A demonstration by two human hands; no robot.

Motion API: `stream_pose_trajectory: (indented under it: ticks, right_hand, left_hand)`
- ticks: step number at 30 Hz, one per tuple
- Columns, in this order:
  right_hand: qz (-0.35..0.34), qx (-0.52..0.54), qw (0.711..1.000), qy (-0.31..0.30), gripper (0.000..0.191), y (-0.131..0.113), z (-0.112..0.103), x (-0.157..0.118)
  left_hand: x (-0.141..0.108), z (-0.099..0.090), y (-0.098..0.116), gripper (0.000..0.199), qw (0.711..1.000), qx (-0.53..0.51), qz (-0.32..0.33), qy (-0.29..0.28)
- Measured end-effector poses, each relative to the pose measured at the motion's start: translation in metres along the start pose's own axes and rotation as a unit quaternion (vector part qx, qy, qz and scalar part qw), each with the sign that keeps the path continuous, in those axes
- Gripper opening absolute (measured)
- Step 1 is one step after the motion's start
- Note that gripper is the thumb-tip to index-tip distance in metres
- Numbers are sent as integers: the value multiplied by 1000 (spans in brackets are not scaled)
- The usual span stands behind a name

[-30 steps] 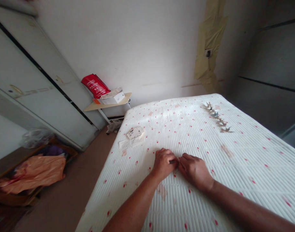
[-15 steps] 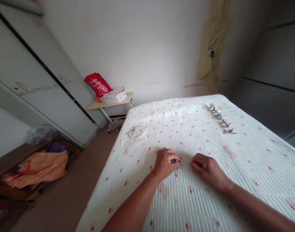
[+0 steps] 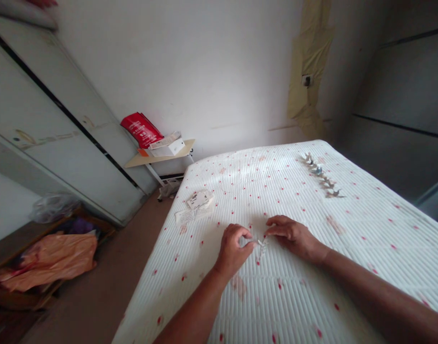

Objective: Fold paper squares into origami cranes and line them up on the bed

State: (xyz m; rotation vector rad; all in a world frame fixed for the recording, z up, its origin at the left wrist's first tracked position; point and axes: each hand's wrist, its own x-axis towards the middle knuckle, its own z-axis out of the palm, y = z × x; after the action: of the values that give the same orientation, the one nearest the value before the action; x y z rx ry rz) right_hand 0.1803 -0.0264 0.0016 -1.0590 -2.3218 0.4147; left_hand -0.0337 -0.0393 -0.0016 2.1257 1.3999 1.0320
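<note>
Centrally | small folded paper point(image 3: 264, 245) | between left fingers point(image 3: 250, 247), right fingers point(image 3: 277, 231)

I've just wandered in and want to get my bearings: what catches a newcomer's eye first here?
The bright red bag stands out, on the small table against the far wall. On the dotted white mattress, a row of little folded figures runs along the far right. Nearer, a tiny pale folded piece sits between the left hand and right hand.

Forearms point(image 3: 201, 298) angled inward; fingers point(image 3: 242, 231) bent
</note>
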Motion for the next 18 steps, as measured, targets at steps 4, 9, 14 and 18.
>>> stream_pose_trajectory:
  ticks: [4, 9, 14, 18]
  right_hand:
    - [-3, -49, 999, -21, 32, 3, 4, 3]
    - [-6, -59, 998, -26, 24, 1, 5, 2]
    - [-15, -44, 999, -23, 22, -2, 4, -1]
    - [-9, -37, 999, -31, 18, -4, 2, -3]
  left_hand:
    - [-18, 0, 8, 14, 995, 71, 54, -52]
    - [-22, 8, 12, 14, 988, 131, 56, -59]
    - [-14, 10, 6, 9, 988, 139, 43, -52]
    - [-11, 7, 5, 6, 988, 144, 36, -49]
